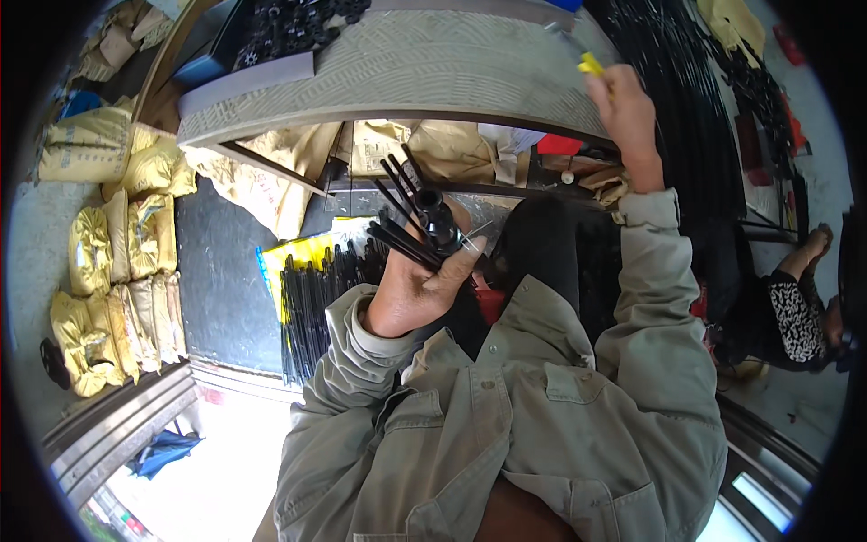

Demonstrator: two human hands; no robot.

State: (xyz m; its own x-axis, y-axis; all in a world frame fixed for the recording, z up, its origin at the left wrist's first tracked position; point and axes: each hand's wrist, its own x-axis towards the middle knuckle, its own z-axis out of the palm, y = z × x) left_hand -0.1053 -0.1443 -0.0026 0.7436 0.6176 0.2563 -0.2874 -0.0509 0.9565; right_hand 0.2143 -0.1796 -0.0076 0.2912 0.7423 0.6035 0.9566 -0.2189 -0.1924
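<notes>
My left hand point(406, 294) is closed around a black plastic hub point(437, 217) with several thin black rods point(397, 194) fanning out from it. A thin, light wire or pin point(477, 233) shows near my thumb. Up and to the right, my right hand point(625, 108) is raised over the workbench point(452, 63), its fingers wrapped around a tool with a yellow handle point(590, 63). The far end of that tool is blurred, so its kind does not show. Most of the hub's underside is hidden by my left palm.
A bundle of black rods point(312, 316) stands beside my left arm. More long black rods point(659, 63) lie at the bench's right. A blue box point(208, 63) and black plastic parts point(293, 32) sit back left. Sacks point(108, 244) line the left wall. Another person point(795, 307) is at right.
</notes>
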